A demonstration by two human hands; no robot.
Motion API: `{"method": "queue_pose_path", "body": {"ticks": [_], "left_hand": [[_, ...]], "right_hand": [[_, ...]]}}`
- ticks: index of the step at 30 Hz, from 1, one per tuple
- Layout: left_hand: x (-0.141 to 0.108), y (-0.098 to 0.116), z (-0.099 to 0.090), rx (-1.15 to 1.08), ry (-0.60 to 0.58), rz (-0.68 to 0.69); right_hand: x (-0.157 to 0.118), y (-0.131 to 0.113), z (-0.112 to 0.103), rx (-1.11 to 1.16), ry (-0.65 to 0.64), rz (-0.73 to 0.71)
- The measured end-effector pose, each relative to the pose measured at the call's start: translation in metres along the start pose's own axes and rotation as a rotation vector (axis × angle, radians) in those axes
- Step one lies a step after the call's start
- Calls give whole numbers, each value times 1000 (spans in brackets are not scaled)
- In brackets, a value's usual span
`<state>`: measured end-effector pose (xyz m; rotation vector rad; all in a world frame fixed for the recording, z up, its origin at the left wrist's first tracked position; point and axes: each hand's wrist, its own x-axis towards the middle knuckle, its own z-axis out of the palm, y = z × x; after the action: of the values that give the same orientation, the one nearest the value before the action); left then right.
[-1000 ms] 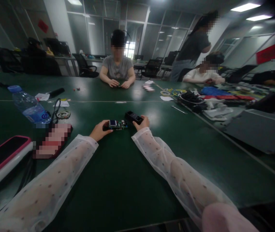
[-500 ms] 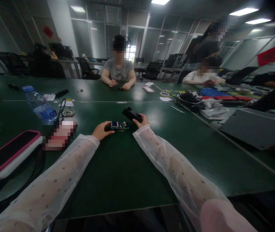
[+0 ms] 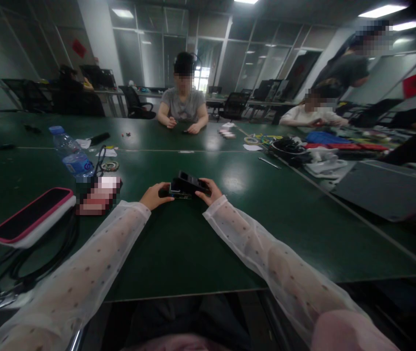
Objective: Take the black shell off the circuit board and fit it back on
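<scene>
My left hand point(image 3: 155, 196) grips the left end of a small circuit board point(image 3: 181, 196), its fingers and thumb closed around the edge. Most of the board is hidden beneath a black plastic cover point(image 3: 190, 183), which my right hand point(image 3: 211, 191) holds by its right end. The cover lies tilted over the board, its left end raised. Whether the two parts touch cannot be made out. Both hands are above the green table point(image 3: 178, 253), in sleeves of sheer dotted fabric.
To the left are a water bottle point(image 3: 74, 158), a blurred pink phone-like item point(image 3: 101, 196) and a red-edged device point(image 3: 34, 217) with black cords. A grey panel point(image 3: 376, 190), cables and bags lie right. A person point(image 3: 183, 105) sits opposite; others are further back.
My right hand has brought the black cover left and down over the board, hiding its small screen. My left hand keeps its grip. The view has shifted slightly, and the standing person has moved right.
</scene>
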<state>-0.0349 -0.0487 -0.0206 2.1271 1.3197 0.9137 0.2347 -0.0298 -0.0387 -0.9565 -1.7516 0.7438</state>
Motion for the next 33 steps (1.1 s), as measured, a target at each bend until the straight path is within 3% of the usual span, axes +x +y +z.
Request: {"method": "queue_pose_path", "body": {"ticks": [12,26,33], "left_hand": [[-13,4,0,-29,45,-52],[-11,0,5,72,25,-5],[-12,-2,7,153,36,-6]], "right_hand": [[-4,-19,4,34,-75,-40],[2,-11,-3,-160,-206,-109],[5,-9,-2,-398,-243,-237]]}}
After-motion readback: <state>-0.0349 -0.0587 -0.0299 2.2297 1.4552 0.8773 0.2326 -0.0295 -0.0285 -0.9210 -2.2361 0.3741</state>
